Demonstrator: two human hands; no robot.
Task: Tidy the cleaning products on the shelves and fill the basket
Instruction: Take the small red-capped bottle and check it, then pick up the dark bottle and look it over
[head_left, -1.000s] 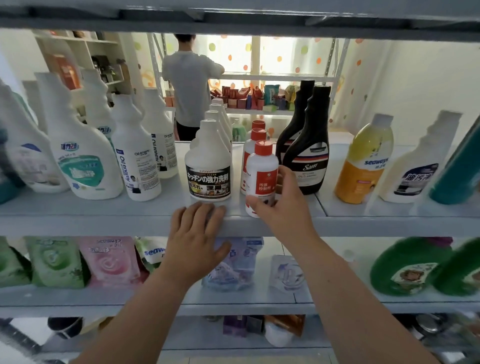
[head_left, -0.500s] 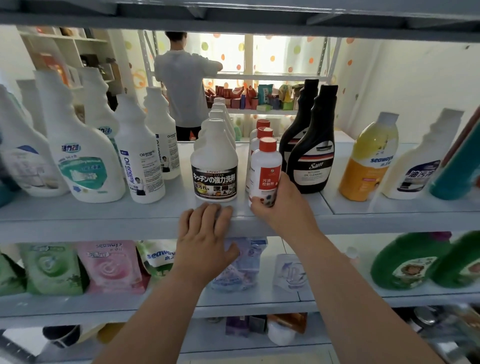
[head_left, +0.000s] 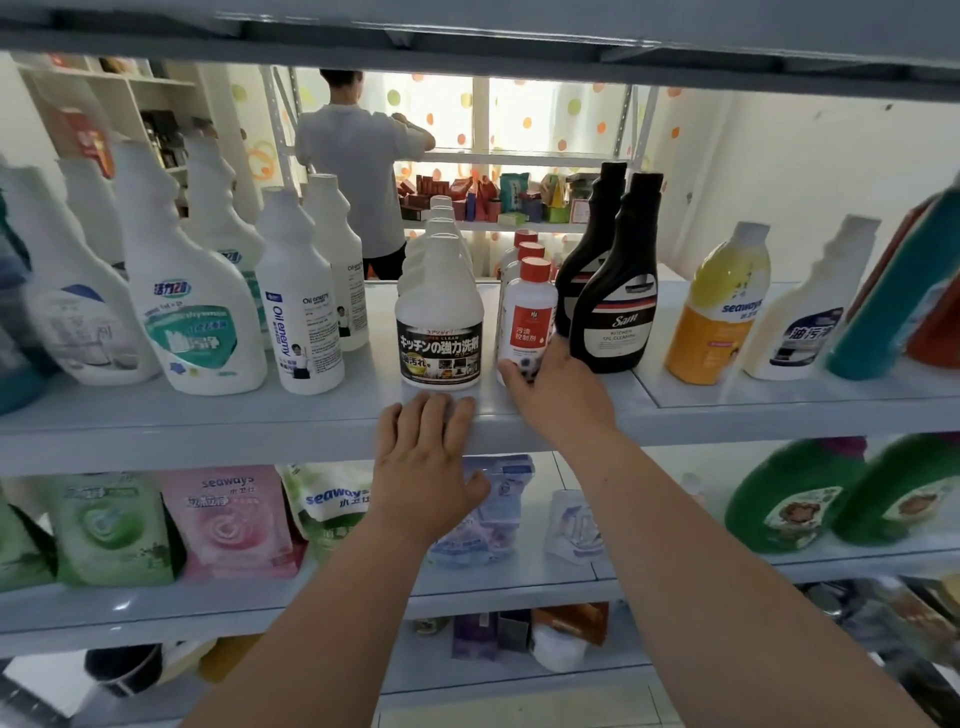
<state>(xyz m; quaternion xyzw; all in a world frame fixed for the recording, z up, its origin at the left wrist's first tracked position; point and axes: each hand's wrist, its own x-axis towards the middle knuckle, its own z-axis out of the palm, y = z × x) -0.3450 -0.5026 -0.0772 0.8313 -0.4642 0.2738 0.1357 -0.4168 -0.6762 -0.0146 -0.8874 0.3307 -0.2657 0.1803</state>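
Right hand (head_left: 558, 395), centre frame, grips the red-capped bottle (head_left: 527, 322) at its base on the shelf (head_left: 208, 421); left hand (head_left: 423, 467) rests flat, fingers straight, on the shelf edge. Rows look orderly; no basket is visible, so filling apparently remains.

Front-most red-capped bottle (head_left: 530, 317) moved from the lip of the shelf (head_left: 208, 431) toward 12 o'clock, deeper in. Ended level with the black-labelled white bottle (head_left: 439, 322), just at its 3 o'clock. With it went the right hand (head_left: 561, 395), gripping its lower half.
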